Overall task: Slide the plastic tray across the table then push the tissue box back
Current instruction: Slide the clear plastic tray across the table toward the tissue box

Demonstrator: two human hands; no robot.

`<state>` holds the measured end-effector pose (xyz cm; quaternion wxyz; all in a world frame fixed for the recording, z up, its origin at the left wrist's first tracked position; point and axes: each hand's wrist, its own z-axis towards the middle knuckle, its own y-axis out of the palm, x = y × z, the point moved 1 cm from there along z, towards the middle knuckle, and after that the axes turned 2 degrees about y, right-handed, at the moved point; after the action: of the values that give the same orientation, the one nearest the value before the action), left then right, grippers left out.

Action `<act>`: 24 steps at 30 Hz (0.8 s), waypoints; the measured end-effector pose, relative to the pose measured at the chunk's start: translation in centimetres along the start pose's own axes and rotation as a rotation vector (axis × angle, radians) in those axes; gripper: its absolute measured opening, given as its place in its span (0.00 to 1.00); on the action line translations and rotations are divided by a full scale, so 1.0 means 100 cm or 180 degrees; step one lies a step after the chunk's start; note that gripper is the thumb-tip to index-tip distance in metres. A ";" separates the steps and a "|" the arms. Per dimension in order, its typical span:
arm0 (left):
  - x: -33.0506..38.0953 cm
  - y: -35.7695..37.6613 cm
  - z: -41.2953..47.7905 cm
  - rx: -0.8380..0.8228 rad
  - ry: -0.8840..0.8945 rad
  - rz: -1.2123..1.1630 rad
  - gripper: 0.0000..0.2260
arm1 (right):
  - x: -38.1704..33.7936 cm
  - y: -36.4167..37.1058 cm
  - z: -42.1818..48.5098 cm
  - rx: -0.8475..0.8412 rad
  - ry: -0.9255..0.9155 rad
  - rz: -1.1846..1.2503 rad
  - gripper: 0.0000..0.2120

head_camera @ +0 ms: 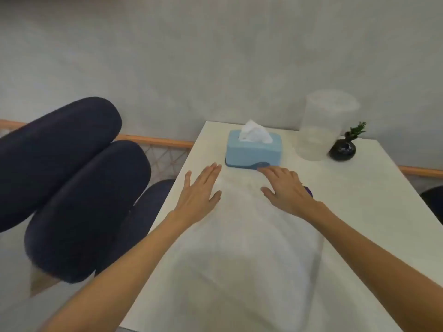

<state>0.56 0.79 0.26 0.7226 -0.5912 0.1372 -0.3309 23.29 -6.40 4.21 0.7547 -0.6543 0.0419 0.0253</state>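
A light blue tissue box (254, 152) with a white tissue sticking up stands near the far edge of the white table (359, 212). My right hand (287, 190) is flat with fingers spread, its fingertips touching the box's lower front edge. My left hand (199, 195) lies flat and open just left of the box's near corner, apart from it. A faint, translucent, greyish tray shape (251, 248) seems to lie on the table under and before both hands; its edges are hard to make out.
A tall frosted plastic container (321, 130) stands at the back right, beside a small dark vase (342, 150) with a green sprig. Something purple (308, 190) peeks from under my right hand. Dark blue chair cushions (72, 188) stand left of the table.
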 end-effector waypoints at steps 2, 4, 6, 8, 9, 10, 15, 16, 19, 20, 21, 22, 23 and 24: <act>-0.007 0.002 -0.006 -0.0188 -0.0241 -0.0042 0.28 | -0.003 0.009 -0.002 -0.0237 0.0128 0.0112 0.24; -0.019 0.009 -0.014 -0.0370 -0.0500 -0.0095 0.28 | -0.004 0.021 -0.007 -0.0495 0.0222 0.0191 0.25; -0.028 0.014 -0.018 -0.0483 -0.0748 -0.0206 0.27 | -0.005 0.031 -0.011 -0.0640 0.0282 0.0226 0.25; -0.036 0.017 -0.019 -0.0528 -0.1023 -0.0334 0.26 | -0.005 0.036 -0.014 -0.0726 0.0343 0.0224 0.25; -0.040 0.018 -0.020 -0.0569 -0.1160 -0.0382 0.25 | -0.005 0.039 -0.016 -0.0778 0.0383 0.0195 0.25; -0.043 0.020 -0.020 -0.0598 -0.1265 -0.0415 0.23 | -0.005 0.043 -0.017 -0.0822 0.0420 0.0174 0.25; -0.054 0.030 -0.020 -0.0544 -0.1482 -0.0431 0.16 | -0.001 0.052 -0.019 -0.0959 0.0640 0.0193 0.25; -0.056 0.032 -0.020 -0.0504 -0.1499 -0.0426 0.15 | 0.000 0.054 -0.020 -0.0949 0.0656 0.0220 0.25; -0.057 0.034 -0.020 -0.0403 -0.1522 -0.0481 0.12 | 0.002 0.055 -0.020 -0.0878 0.0720 0.0279 0.25; -0.057 0.035 -0.020 -0.0376 -0.1507 -0.0491 0.12 | 0.003 0.055 -0.021 -0.0860 0.0765 0.0315 0.25; -0.057 0.035 -0.020 -0.0348 -0.1503 -0.0482 0.11 | 0.004 0.055 -0.021 -0.0853 0.0818 0.0335 0.24; -0.057 0.035 -0.019 -0.0307 -0.1500 -0.0455 0.11 | 0.006 0.056 -0.022 -0.0843 0.0872 0.0348 0.24; -0.057 0.034 -0.018 -0.0280 -0.1509 -0.0407 0.11 | 0.009 0.056 -0.025 -0.0836 0.0926 0.0353 0.24; -0.056 0.035 -0.018 -0.0269 -0.1517 -0.0332 0.10 | 0.012 0.057 -0.027 -0.0832 0.0979 0.0363 0.24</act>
<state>-3.58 3.35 -4.56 0.6911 -0.6885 -0.0541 -0.2129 23.85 -8.30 -1.88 0.6455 -0.7393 0.1899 -0.0269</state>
